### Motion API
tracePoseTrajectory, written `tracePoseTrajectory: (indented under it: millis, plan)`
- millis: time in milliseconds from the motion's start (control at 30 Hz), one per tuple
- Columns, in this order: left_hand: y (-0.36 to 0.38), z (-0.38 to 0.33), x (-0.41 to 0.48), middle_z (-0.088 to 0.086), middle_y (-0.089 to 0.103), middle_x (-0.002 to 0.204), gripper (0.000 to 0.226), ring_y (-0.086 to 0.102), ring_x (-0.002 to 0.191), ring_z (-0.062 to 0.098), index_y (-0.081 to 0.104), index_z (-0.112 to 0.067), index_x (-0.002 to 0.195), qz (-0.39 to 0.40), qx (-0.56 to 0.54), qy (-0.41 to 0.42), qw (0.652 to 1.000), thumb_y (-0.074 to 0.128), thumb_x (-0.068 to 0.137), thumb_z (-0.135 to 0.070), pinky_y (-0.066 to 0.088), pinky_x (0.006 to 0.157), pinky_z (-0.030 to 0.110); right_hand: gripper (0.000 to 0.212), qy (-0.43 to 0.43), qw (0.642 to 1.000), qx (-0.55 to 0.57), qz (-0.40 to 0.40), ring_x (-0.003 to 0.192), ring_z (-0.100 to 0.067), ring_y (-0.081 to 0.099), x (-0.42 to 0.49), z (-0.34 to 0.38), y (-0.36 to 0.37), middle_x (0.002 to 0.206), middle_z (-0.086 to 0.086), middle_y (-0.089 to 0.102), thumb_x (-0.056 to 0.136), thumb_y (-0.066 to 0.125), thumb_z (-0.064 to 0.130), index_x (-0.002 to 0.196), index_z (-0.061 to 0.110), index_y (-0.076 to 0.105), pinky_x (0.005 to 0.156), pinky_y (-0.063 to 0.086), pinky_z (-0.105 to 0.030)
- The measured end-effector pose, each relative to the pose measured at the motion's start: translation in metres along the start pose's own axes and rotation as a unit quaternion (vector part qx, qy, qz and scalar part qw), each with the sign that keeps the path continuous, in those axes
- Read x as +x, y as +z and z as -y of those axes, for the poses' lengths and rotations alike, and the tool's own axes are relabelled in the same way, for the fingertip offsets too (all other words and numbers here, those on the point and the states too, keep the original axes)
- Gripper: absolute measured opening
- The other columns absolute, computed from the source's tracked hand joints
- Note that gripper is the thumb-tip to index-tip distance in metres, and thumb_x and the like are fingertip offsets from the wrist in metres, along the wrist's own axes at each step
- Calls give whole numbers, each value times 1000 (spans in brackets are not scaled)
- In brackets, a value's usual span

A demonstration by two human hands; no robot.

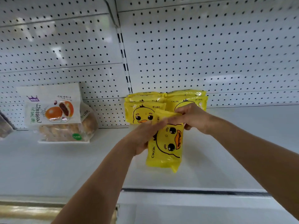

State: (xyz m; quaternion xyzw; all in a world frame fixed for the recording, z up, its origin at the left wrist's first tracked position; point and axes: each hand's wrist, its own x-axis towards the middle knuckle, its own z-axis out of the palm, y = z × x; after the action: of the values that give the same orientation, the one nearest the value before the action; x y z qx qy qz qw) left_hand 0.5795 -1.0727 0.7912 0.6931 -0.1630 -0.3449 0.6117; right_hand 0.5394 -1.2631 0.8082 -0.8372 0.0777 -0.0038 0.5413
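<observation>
Several yellow duck-print packs stand in two stacks [144, 110] against the pegboard back of a white shelf [64, 162]. One more yellow duck pack [166, 147] lies turned sideways in front of them, its lower end on the shelf. My left hand [144, 135] holds this pack along its left edge, fingers stretched toward its top. My right hand [192, 117] pinches a small yellow pack [165, 113] above it, in front of the right stack [186, 101], which it partly hides.
A bag of red-bean buns [56, 113] leans against the white pegboard wall [210, 54] at the left. A dark package edge [4, 125] shows at the far left. The shelf's front lip [194, 191] runs below my arms.
</observation>
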Motion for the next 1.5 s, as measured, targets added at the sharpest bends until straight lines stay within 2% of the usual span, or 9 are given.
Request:
tracePoseTrajectory:
  millis: [133, 267, 500, 633, 1067, 1200, 1300, 1400, 1500]
  plan:
    - [8, 2, 9, 7, 73, 114, 41, 70, 105, 27, 66, -13, 119, 78, 96, -23, 992, 77, 79, -13, 58, 86, 44, 40, 12, 988, 104, -110, 47, -15, 41, -13, -31, -32, 50, 3, 51, 73, 82, 31, 81, -4, 66, 53, 40, -28]
    - [21, -6, 36, 10, 72, 93, 30, 69, 83, 23, 69, -6, 100, -113, 166, 85, 976, 84, 74, -15, 60, 81, 45, 29, 6, 972, 162, -168, 59, -21, 58, -20, -62, -53, 69, -7, 68, 79, 77, 14, 95, -8, 68, 55, 51, -25]
    - [43, -33, 85, -4, 65, 122, 49, 52, 120, 19, 65, -26, 121, -269, 550, 188, 768, 73, 79, -50, 36, 93, 35, 13, 12, 964, 56, -260, 67, -17, 56, 1, -88, -65, 79, -22, 69, 74, 79, 9, 83, 1, 74, 67, 45, -29]
    - [41, -36, 107, -2, 60, 121, 46, 45, 121, 20, 64, -32, 120, -286, 656, 179, 675, 66, 82, -58, 30, 95, 38, 10, 42, 964, -12, -262, 61, -18, 50, 21, -94, -68, 61, -3, 59, 72, 79, 15, 73, 9, 71, 61, 40, -29]
    - [41, -31, 121, -1, 52, 115, 45, 43, 115, 21, 56, -23, 115, -334, 668, 219, 627, 70, 81, -48, 29, 90, 35, 37, 89, 940, -157, -290, 83, -21, 59, 32, -89, -64, 89, -2, 63, 79, 73, 40, 98, 11, 60, 70, 47, -34]
    - [47, -30, 111, 1, 52, 117, 42, 44, 115, 23, 56, -20, 117, -322, 596, 293, 675, 73, 82, -38, 32, 90, 34, 50, 70, 927, -148, -336, 103, -18, 54, 11, -85, -62, 104, 4, 56, 81, 71, 43, 120, 15, 53, 85, 49, -39]
    - [63, -21, 92, 1, 56, 114, 33, 56, 100, 17, 59, -16, 113, -250, 413, 329, 812, 73, 85, -29, 44, 86, 33, 35, 46, 925, -96, -364, 98, -15, 56, -17, -82, -60, 106, 1, 60, 87, 66, 35, 115, 15, 57, 84, 50, -36]
    - [92, -14, 65, -4, 61, 99, 33, 63, 80, 17, 58, -18, 113, -182, 230, 239, 926, 73, 85, -26, 49, 77, 32, 21, 21, 923, -46, -382, 88, -17, 61, -58, -77, -60, 94, 5, 63, 90, 64, 29, 105, 15, 63, 80, 51, -33]
    - [125, -10, 41, 2, 66, 89, 27, 63, 67, 19, 59, -13, 113, -122, 37, 129, 983, 69, 90, -20, 48, 63, 29, 12, 3, 922, -4, -388, 80, -21, 67, -103, -78, -65, 86, 2, 67, 89, 66, 25, 95, 14, 66, 72, 52, -29]
